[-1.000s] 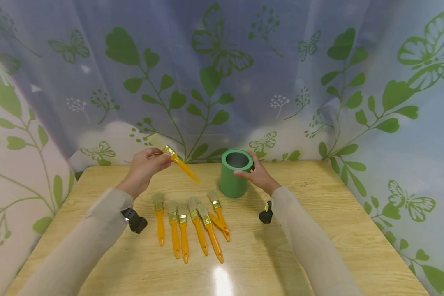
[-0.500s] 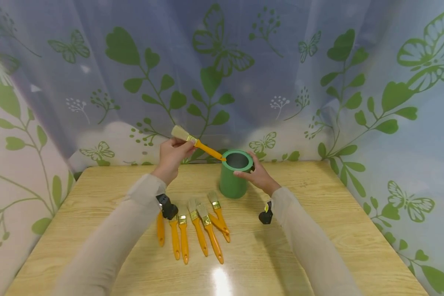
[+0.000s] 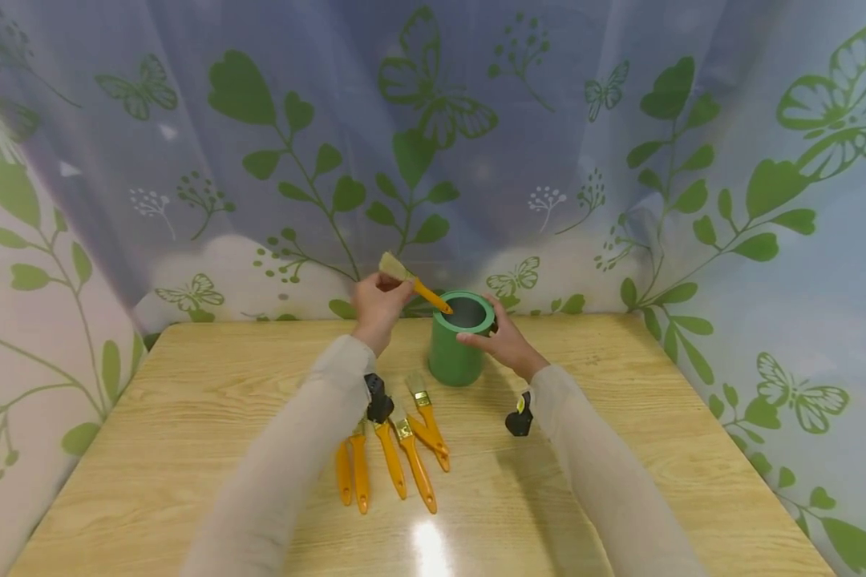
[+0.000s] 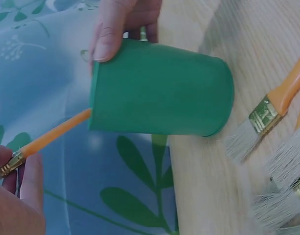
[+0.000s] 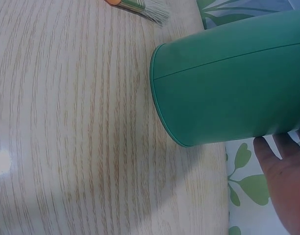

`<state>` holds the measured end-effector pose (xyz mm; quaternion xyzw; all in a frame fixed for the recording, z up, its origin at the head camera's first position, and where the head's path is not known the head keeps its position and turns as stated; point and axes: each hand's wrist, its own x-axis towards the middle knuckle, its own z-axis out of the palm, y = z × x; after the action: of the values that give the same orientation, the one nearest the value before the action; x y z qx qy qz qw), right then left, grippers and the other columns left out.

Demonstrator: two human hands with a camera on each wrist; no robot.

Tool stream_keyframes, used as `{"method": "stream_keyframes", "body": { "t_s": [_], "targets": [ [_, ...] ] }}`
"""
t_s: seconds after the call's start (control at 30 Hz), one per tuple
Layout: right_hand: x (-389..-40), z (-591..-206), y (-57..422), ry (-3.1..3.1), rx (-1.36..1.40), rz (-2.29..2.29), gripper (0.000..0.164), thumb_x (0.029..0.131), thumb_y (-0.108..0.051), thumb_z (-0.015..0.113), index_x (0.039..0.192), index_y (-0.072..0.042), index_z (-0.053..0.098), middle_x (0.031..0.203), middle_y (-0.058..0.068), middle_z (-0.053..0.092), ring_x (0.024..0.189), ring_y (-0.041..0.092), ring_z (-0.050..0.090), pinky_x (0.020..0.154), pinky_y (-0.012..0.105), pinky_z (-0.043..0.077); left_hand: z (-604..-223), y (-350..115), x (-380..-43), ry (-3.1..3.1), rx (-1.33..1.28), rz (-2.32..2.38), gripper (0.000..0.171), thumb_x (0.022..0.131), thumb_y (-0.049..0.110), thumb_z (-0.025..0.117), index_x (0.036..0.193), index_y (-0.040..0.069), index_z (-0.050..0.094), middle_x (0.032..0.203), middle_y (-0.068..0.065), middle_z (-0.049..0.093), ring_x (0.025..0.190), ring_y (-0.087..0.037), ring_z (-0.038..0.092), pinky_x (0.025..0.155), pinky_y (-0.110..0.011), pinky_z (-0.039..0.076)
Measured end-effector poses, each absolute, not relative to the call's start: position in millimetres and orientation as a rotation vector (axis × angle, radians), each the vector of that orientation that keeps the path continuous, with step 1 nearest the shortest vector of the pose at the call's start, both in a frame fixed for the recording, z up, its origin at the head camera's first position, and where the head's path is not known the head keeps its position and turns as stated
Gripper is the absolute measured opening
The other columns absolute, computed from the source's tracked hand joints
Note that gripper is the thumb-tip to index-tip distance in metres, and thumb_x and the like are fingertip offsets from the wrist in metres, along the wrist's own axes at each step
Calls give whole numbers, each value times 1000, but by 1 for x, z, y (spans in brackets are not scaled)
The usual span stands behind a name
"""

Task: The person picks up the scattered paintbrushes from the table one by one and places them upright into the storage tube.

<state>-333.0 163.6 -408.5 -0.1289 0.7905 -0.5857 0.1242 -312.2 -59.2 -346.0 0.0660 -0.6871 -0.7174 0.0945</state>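
My left hand [image 3: 378,311] pinches a paintbrush [image 3: 431,296] near its metal collar, pale bristles up and orange handle slanting down. The handle's tip overlaps the mouth of a green cylindrical container [image 3: 455,357]. In the left wrist view, the brush handle [image 4: 54,137] meets the container's rim edge. That container stands upright at the back of the table, its dark inside partly visible from above. My right hand [image 3: 508,343] grips its right side near the top, thumb on the front rim and fingers behind. Several more paintbrushes [image 3: 413,453] lie on the table, some hidden under my left sleeve.
The wooden table [image 3: 592,449] ends just behind the container. A patterned curtain [image 3: 476,200] hangs along its back edge and both sides. Black wrist cameras [image 3: 378,398] sit on both wrists, the left one overlapping the lying brushes.
My left hand has carried the paintbrush rightward, from left of the container to its rim, handle tip now over the opening. The right hand and container have stayed put.
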Motion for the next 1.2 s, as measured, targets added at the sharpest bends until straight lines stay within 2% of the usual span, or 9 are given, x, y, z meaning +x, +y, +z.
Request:
{"method": "stream_keyframes", "body": {
  "t_s": [0.2,0.43,0.6,0.9,1.2],
  "targets": [
    [-345,-426,165,2361,-379,-1694,95,87,-32,72,154,-29,4,152,13,26,140,31,29,110,53,33,-354,-49,-313,-2165,289,-1915,17,87,12,70,98,0,66,100,-14,64,91,-27,59,78,-37,53],
    [-346,-429,165,2365,-396,-1697,96,87,-32,72,154,-28,3,150,13,30,136,31,35,108,52,36,-366,-42,-315,-2192,321,-1907,18,87,14,71,98,1,67,100,-14,65,88,-27,60,75,-36,54],
    [-339,-417,163,2314,-362,-1708,98,87,-28,72,154,-25,2,151,16,27,137,34,32,110,55,32,-373,-37,-314,-2171,316,-1951,20,86,13,72,100,0,69,98,-15,68,87,-26,65,74,-34,57],
    [-327,-403,161,2316,-379,-1685,95,89,-24,71,154,-22,2,152,17,25,138,35,30,111,55,31,-379,-34,-315,-2138,254,-2035,25,86,11,72,106,-3,69,100,-19,70,91,-30,69,81,-38,58],
    [-327,-405,163,2308,-387,-1696,96,88,-23,71,154,-21,1,154,17,22,140,36,27,112,56,29,-389,-63,-317,-2176,216,-2077,36,88,17,70,118,-2,65,109,-19,68,99,-31,67,85,-35,57]
  ]
}}
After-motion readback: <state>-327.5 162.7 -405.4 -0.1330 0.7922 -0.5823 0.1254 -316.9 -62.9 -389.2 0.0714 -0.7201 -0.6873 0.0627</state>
